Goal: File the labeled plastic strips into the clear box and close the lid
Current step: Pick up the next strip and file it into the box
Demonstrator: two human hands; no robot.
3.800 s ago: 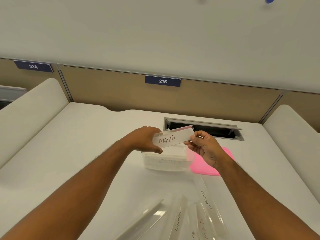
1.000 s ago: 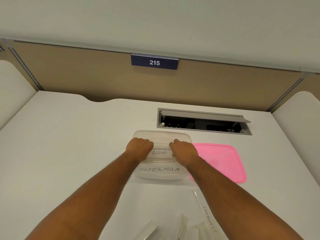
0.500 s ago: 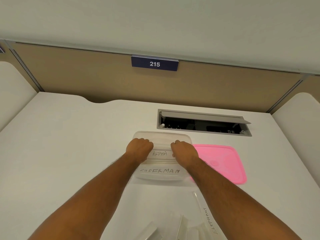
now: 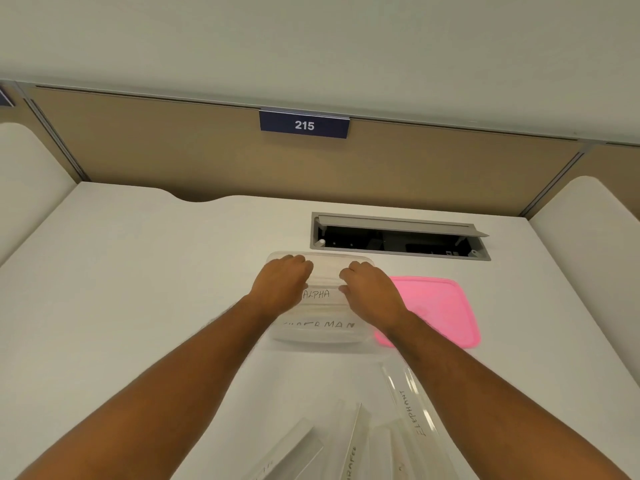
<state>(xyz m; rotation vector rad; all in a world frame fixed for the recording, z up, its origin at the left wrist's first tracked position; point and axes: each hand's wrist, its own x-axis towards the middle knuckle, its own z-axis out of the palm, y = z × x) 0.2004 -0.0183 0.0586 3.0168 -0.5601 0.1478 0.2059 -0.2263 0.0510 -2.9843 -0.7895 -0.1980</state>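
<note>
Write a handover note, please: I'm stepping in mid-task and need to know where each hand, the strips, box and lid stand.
Left hand and right hand: both inside the clear rectangular plastic box, fingers curled at the ends of the strip labelled ALPHA; whether they grip it cannot be told.
Done: the ALPHA strip stands in the box, behind the strip labelled SUPERMAN.
Left: the clear strip labelled ELEPHANT and several other clear labelled strips lie on the white desk near its front edge.
The flat pink lid lies on the desk beside the box's right side; the box is open.
</note>
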